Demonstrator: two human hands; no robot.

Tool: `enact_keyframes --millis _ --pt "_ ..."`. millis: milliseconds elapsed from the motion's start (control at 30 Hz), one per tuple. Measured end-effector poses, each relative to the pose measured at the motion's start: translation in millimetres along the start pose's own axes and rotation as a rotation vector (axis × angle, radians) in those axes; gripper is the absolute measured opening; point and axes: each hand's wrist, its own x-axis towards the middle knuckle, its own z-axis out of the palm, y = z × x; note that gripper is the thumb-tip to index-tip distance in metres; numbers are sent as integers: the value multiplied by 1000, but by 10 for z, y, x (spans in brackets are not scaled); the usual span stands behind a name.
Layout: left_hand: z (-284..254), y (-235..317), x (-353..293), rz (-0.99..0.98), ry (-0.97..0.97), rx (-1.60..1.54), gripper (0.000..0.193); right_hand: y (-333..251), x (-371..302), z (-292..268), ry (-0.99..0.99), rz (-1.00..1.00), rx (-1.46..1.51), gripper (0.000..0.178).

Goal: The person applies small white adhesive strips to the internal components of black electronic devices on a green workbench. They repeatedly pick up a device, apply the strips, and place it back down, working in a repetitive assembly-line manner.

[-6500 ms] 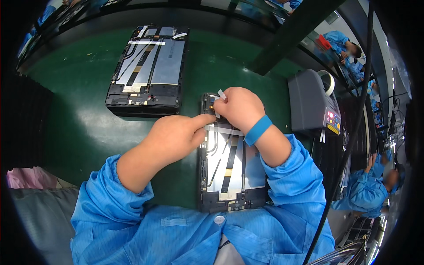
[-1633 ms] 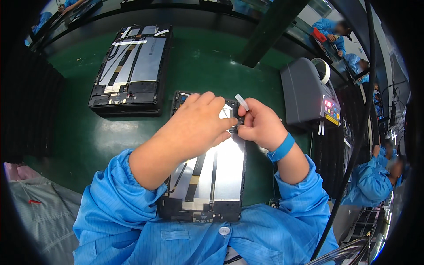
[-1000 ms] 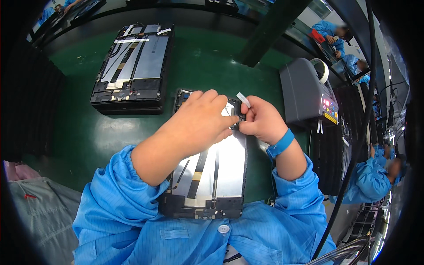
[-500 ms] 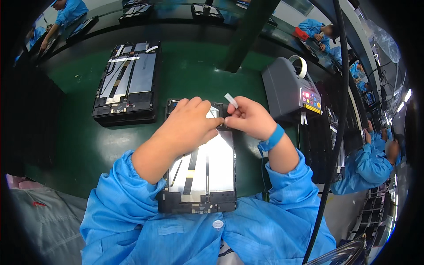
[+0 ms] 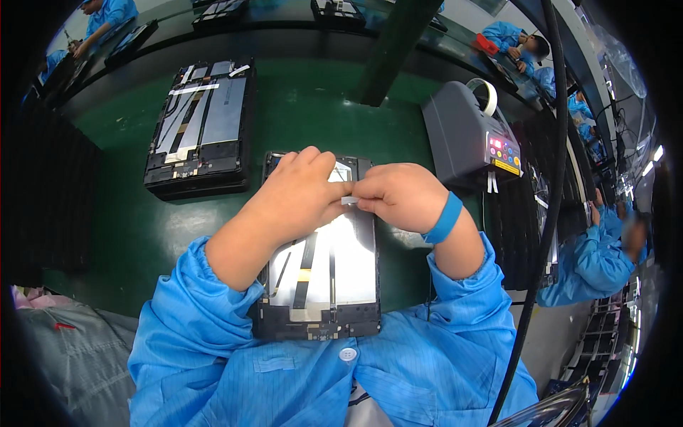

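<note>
An opened tablet (image 5: pixel 356 260) lies in front of me, its silvery battery area and dark ribbon cables showing. Over its upper part, my left hand (image 5: pixel 299 188) and my right hand (image 5: pixel 402 193) meet with fingertips almost touching. Between them is a short strip of white tape (image 5: pixel 349 201), pinched by the right thumb and fingers. The left thumb and forefinger close on the strip's other end. A blue wrist strap (image 5: pixel 446 217) circles my right wrist. My hands hide the tablet's top left area.
A stack of opened tablets (image 5: pixel 199 135) stands on the green table (image 5: pixel 299 92) at the far left. To the right is a grey tape dispenser (image 5: pixel 466 135) with white strips at its mouth. A black cable (image 5: pixel 558 142) hangs at the right. Co-workers in blue sit beyond.
My right hand has turned downward and brought the white tape strip from above the tablet's top right to the left fingertips. The view has shifted slightly.
</note>
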Motion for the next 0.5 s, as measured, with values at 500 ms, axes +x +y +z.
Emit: enact_keyframes --millis 500 --pt "-70 46 41 -34 -81 22 17 76 -61 349 485 228 339 16"
